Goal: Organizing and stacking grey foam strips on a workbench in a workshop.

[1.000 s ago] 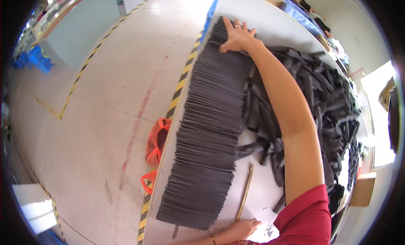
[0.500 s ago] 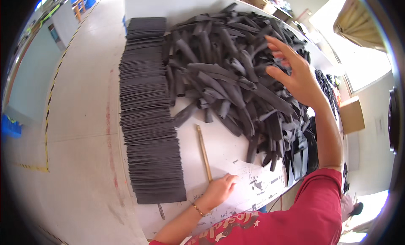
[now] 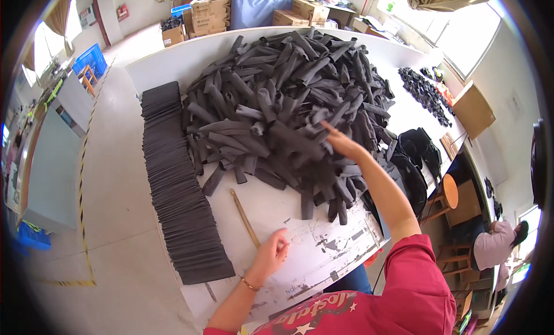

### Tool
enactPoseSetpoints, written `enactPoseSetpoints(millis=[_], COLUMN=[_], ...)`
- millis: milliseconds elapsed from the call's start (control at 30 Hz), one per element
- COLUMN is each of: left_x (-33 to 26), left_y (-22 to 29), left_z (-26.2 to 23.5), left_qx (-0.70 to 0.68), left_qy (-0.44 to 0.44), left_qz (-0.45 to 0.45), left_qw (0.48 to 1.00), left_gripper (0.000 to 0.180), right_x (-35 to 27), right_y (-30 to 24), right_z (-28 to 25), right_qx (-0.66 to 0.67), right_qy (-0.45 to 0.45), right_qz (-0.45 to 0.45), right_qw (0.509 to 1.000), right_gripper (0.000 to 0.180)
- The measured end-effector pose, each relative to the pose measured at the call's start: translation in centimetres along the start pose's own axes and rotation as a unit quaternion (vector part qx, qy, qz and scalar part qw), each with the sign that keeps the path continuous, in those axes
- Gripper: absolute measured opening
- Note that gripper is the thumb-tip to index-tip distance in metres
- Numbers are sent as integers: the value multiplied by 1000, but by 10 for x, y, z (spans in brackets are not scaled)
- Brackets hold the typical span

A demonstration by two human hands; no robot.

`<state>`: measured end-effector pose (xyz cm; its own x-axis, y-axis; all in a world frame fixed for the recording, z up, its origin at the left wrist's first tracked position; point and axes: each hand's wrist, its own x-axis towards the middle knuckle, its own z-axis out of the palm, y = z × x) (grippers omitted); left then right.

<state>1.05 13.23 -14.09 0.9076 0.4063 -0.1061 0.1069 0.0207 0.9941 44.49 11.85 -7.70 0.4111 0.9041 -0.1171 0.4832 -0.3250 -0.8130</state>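
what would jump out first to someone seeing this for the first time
A big loose heap of dark grey fabric strips fills the middle of the white table, with the right hand reaching onto its near side. Along the table's left edge runs a long, neat row of stacked dark pieces. The left hand rests on the bare tabletop beside a thin wooden stick.
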Motion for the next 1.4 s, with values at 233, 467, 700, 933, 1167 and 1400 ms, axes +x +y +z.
enactPoseSetpoints(millis=[233,467,700,933,1167,1400], left_x=[-3,1,-30,-51,19,29], left_y=[-4,20,52,58,132,111], left_z=[-4,5,6,42,131,161], left_qx=[-223,-149,11,165,345,381], left_qy=[117,196,239,386,223,284], left_qz=[-1,-43,-88,40,325,337], left_qw=[968,968,967,907,852,813], left_gripper=[58,46,40,21,11,7], right_x=[-81,-126,-200,-305,-321,-328], right_y=[-62,-110,-81,19,64,69], right_z=[102,84,-18,-50,-8,-21], right_qx=[-115,-148,-114,-213,-257,-328], right_qy=[10,19,190,300,312,344], right_qz=[-17,38,6,50,69,78], right_qw=[993,988,975,929,912,876], right_gripper=[72,85,48,12,15,24])
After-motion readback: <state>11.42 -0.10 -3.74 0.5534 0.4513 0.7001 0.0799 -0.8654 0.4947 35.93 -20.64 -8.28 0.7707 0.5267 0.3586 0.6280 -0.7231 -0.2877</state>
